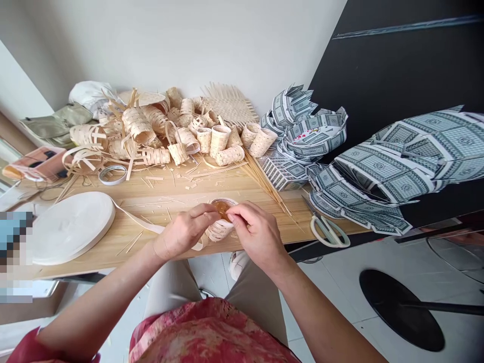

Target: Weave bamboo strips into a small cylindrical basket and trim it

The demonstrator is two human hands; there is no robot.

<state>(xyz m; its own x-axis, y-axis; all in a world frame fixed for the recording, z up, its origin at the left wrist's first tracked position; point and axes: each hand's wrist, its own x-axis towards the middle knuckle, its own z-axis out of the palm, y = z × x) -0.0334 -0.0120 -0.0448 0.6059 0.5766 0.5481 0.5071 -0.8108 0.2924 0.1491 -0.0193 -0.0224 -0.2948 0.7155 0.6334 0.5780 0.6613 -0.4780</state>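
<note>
Small woven bamboo-strip cup (218,232) between both hands, just at the front edge of a pale wooden table (166,189), mouth tipped up toward the camera. White-edged round rim (223,207) at its top, amber-brown within, material unclear. Left hand (185,233) curled and gripping the cup from its side, fingers (200,212) closed in toward the rim. Right hand (257,234) also closed on it, fingertips (232,216) pinched against the rim, thumb hidden. Narrow white strip (141,222) running under the left wrist toward the cup's base, back to a large white strip roll (70,228) lying flat at the table's left. Beyond it, a small tape roll (112,174) and loose bamboo slivers (189,185) on the wood. Farther back, a heap of woven baskets (151,132) and a flat woven mat (230,106) against the wall (170,40). Bundle of thin bamboo sticks (264,176) fanning out to the right of the heap. Next to it, folded playing-card constructions (313,133), with a larger one (408,161) against a black panel (378,91). Scissors (328,232) with pale green handles at the table's right edge. Below, a red patterned garment (204,335) over the lap, and a round black stool seat (401,307) on the white tile floor (333,272).
</note>
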